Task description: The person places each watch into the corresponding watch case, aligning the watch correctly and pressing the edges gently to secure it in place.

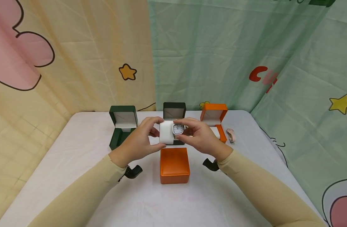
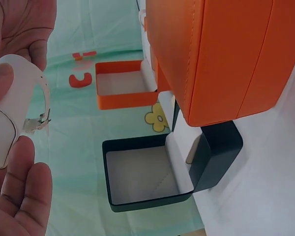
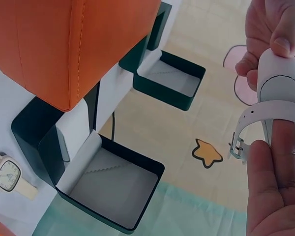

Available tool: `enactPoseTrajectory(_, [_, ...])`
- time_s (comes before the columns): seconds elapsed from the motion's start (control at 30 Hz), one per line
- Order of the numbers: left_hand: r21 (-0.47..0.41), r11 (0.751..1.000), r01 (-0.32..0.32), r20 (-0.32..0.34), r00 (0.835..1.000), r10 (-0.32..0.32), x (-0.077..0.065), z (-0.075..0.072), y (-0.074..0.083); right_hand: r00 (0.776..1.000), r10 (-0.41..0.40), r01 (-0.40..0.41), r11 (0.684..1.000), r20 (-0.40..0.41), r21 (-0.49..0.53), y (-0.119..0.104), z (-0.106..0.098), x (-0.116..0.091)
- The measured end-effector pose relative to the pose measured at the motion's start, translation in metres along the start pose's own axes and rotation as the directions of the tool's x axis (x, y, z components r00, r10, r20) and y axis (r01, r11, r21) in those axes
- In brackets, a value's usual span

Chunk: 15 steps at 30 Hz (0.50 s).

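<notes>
On the green curtain, a red mark looks like a letter C; the watch dial's markings are too small to read. The watch has a pale, rounded-square face, a white strap and a metal buckle. It is at the right end of a white cushion, held above the surface near 1 closed orange box. The left hand grips the cushion between thumb and fingers; the right hand pinches the watch.
</notes>
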State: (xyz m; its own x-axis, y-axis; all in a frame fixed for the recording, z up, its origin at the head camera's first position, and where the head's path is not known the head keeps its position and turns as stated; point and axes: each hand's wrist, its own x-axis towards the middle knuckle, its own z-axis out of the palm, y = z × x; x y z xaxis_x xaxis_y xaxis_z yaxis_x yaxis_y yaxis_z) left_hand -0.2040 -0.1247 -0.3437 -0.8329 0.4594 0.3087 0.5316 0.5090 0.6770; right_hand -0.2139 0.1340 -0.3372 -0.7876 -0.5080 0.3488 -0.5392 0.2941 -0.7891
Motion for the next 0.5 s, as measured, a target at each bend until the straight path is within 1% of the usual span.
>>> enactPoseTrajectory(0.1, [-0.003, 1.0, 0.001, 0.007, 1.0, -0.001, 0.0003, 0.0016, -0.0011, 1.0, -0.006, 0.006, 1.0, 0.005, 0.002, -0.0008, 0.0004, 0.0])
enactPoseTrajectory(0.23, [-0.005, 1.0, -0.001, 0.001, 1.0, 0.001, 0.0008, 0.0039, -0.0021, 1.0, -0.003, 0.003, 1.0, 0.006, 0.006, -0.003, 0.0003, -0.001])
enactPoseTrajectory(0.5, [0.005, 1.0, -0.026, -0.021, 0.999, 0.026, -0.0006, 0.0057, -0.0008, 0.998, 0.052, -0.053, 0.995, 0.025, 0.079, -0.0067, 0.0005, -0.0018])
